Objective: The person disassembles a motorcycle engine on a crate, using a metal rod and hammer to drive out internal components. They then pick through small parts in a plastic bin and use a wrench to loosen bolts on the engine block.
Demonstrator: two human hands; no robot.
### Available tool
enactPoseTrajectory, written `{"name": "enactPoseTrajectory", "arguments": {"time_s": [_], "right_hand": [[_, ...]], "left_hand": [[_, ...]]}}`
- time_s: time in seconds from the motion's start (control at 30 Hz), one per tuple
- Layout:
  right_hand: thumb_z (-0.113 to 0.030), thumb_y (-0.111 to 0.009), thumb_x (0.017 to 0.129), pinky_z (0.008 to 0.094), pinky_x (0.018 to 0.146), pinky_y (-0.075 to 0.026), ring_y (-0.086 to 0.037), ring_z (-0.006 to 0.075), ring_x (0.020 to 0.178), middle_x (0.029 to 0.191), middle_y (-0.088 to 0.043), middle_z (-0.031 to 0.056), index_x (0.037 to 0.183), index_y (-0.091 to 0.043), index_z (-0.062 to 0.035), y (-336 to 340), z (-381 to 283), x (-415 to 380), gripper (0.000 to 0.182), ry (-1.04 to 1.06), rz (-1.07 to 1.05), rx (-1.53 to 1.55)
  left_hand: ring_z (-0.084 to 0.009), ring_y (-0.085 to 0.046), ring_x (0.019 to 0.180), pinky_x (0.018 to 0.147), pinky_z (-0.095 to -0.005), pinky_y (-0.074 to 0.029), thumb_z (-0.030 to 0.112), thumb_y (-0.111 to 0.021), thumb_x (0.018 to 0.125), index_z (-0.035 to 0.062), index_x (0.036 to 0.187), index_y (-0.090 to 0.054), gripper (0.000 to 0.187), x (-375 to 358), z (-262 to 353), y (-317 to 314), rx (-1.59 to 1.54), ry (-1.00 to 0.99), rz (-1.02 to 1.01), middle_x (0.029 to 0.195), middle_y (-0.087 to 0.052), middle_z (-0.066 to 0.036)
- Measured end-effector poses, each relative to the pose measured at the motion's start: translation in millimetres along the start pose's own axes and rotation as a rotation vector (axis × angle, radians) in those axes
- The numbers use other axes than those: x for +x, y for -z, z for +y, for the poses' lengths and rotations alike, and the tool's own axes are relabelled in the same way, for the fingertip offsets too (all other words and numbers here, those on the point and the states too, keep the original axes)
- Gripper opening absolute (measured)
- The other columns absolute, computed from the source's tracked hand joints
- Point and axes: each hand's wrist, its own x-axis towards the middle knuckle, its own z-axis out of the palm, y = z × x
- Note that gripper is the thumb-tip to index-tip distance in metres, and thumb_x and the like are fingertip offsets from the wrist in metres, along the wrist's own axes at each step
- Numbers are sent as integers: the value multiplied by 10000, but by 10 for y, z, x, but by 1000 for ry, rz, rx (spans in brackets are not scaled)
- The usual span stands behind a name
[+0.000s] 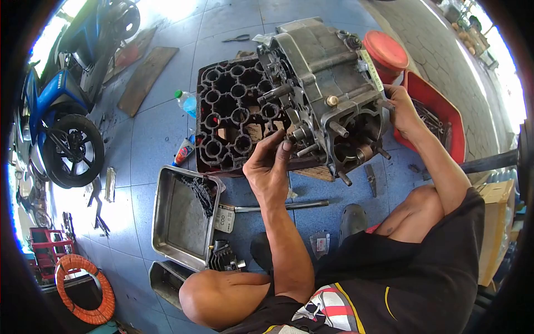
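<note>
A grey metal motorcycle engine case (339,67) rests tilted on an upturned dark crate (227,114) with round openings. From its near side stick out studs and a short shaft (301,132). My left hand (268,167) is closed, thumb and fingers pinching at the end of that shaft. My right hand (405,114) grips the right edge of the engine case; its fingertips are hidden behind the metal. An opening in the case's near end shows a round metal part inside.
A metal tray (183,211) with a dark rag, a cylinder block (223,256) and a metal bar (283,206) lie nearby. At right stand a red toolbox (453,122) and a red bucket (385,53). A blue motorcycle (55,100) stands left; pliers (236,38) lie beyond the crate.
</note>
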Motion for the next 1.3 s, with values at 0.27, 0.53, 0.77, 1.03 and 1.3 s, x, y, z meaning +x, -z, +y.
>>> {"name": "enactPoseTrajectory", "arguments": {"time_s": [0.27,0.53,0.77,1.03,1.3], "right_hand": [[-126,-549,972,251,730,-479,-553,54,810,929,-674,31,1074,-656,72,-9,-7,2,247,-16,23,-29],[-139,-599,947,247,726,-478,-555,57,811,931,-672,28,1075,-653,74,0,11,5,253,-17,3,62],[-164,-646,918,241,719,-474,-556,60,803,928,-674,34,1077,-652,76,4,-3,-13,288,-9,0,-8],[-182,-661,908,244,721,-480,-570,69,807,941,-679,47,1088,-650,78,-14,-37,-24,316,-44,2,39],[-190,-648,918,246,728,-490,-589,78,830,974,-678,61,1118,-635,83,-1,-16,-17,338,-43,-13,70]], "left_hand": [[-176,-654,974,843,-273,-549,-113,-702,779,-61,1079,-661,307,2,-31,12,-3,-177,-57,1035,-682,-125],[-164,-652,971,852,-266,-544,-104,-695,795,-41,1110,-656,323,0,0,-15,-71,-124,-20,974,-682,-99],[-136,-655,868,806,-239,-529,-9,-699,844,-34,1115,-662,274,-30,19,33,63,-29,-58,946,-676,-69],[-131,-645,886,799,-239,-526,-54,-675,842,-43,1077,-673,235,-19,-63,30,88,-212,-70,1020,-681,-92],[-124,-640,890,780,-230,-522,-91,-664,830,-39,1090,-666,265,-38,-20,0,40,-131,-36,997,-687,-94]]}}
